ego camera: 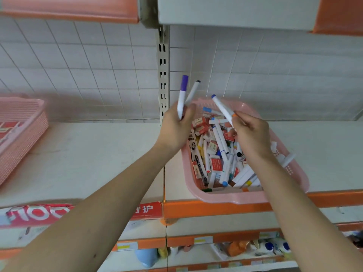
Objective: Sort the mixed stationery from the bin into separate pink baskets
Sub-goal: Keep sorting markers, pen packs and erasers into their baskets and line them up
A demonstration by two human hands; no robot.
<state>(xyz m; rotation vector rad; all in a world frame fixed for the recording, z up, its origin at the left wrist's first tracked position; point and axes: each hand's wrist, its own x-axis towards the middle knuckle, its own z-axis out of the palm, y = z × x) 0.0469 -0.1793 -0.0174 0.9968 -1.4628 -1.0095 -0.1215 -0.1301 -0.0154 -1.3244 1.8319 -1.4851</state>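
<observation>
Over the bin, near its far rim, left hand grips two markers, right hand pinches one marker.

Both raised, left hand and right hand grip markers.

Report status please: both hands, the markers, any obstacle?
Left hand grips purple-capped marker and black-tipped marker. Right hand pinches blue-capped marker over bin. No obstacle seen toward left basket.
</observation>
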